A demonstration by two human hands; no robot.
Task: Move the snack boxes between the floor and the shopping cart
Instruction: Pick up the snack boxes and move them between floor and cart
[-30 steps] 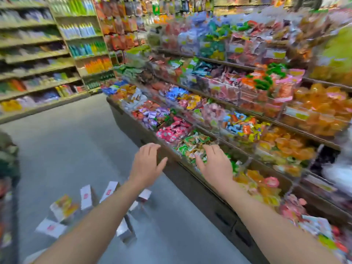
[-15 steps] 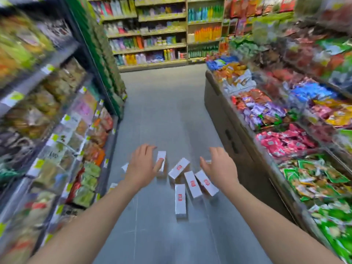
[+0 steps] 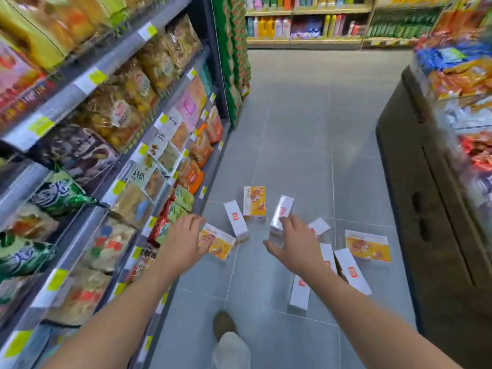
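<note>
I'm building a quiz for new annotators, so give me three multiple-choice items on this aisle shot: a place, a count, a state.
1. Where do the snack boxes lie? A. on the grey floor B. in a cart C. on a shelf
2. How many boxes show an orange picture face? A. one B. three C. six
3. What are the left hand and right hand doing? A. both gripping boxes B. both open, holding nothing C. pushing a cart
Answers: 1 A, they are scattered on the tiles; 2 B, three orange faces show among white ones; 3 B, neither hand closes round a box.
</note>
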